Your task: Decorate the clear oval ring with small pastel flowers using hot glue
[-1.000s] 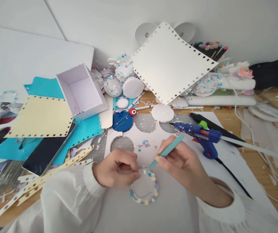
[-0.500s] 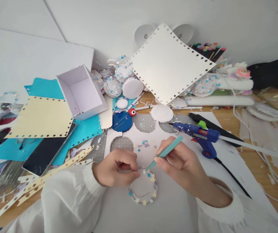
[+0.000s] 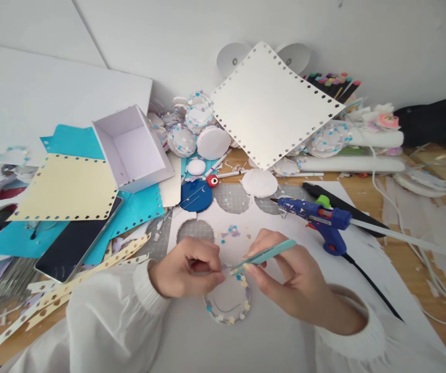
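Note:
My left hand (image 3: pixel 189 267) is closed, thumb and forefinger pinched at the upper left of a small wire ring (image 3: pixel 231 320). White, cream, blue and lilac paper stars line the ring, and a loose curved wire end lies inside it. Between the fingers of my right hand (image 3: pixel 295 277) is a pair of teal tweezers (image 3: pixel 272 252), slanting down to the left. Their tips are at the top of the ring, beside my left fingertips; what they grip there is too small to tell. Just beyond lie small loose paper stars (image 3: pixel 234 231) on white paper.
A blue glue gun (image 3: pixel 324 213) lies at right, its black cord running toward me. An open white box (image 3: pixel 131 153), a phone (image 3: pixel 77 243) and punched cream card (image 3: pixel 67 186) are at left. Behind are a blue disc (image 3: pixel 195 196), a white disc (image 3: pixel 260 183) and a large punched sheet (image 3: pixel 273 106).
The tweezers have tilted flatter, with their back end lower, and my right hand has turned and dropped slightly. My left hand keeps its pinch; the ring has shifted a little.

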### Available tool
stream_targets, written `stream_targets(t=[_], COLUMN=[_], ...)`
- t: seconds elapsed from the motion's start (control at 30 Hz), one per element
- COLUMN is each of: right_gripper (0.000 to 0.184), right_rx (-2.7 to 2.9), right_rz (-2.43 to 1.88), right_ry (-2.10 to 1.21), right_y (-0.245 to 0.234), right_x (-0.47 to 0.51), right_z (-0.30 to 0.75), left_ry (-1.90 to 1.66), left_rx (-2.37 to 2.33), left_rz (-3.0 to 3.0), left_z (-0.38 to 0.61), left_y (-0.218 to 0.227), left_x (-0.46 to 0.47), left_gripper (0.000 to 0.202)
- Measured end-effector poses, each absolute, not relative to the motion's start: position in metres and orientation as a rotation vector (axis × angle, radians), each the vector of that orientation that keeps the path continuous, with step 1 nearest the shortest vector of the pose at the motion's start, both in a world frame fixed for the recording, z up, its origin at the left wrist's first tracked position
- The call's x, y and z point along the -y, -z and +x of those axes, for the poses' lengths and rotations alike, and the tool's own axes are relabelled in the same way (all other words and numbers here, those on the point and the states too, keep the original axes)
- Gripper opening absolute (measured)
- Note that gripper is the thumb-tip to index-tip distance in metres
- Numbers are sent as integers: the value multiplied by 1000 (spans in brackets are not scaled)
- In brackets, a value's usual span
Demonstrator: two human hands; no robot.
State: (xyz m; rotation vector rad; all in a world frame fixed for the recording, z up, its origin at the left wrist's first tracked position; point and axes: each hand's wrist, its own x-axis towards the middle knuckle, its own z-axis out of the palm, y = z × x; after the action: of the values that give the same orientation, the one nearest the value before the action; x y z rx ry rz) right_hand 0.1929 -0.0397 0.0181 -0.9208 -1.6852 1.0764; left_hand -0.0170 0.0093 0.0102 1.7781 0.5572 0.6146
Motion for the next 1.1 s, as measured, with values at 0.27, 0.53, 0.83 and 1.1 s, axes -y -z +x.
stream_targets(t=[0.27,0.53,0.83,1.1], right_gripper=[6,12,14,14], right_rx=[1485,1242,1248,1197], right_rz=[-1010,-1130,-1177,-1165], right_ry=[-1229,-1278,-1309,-1408], right_y=[-16,-10,-6,-11], right_x=[36,32,32,28], right_z=[193,196,191,189], left_ry=[-611,-610,-594,-605], left_rx=[-535,-540,-536,-509], left_rz=[1773,1781,1797,1782], left_z=[-17,-17,-17,-17], left_y=[-10,-10,-9,-10], left_x=[-10,-10,-11,-11], left_gripper=[26,25,28,31])
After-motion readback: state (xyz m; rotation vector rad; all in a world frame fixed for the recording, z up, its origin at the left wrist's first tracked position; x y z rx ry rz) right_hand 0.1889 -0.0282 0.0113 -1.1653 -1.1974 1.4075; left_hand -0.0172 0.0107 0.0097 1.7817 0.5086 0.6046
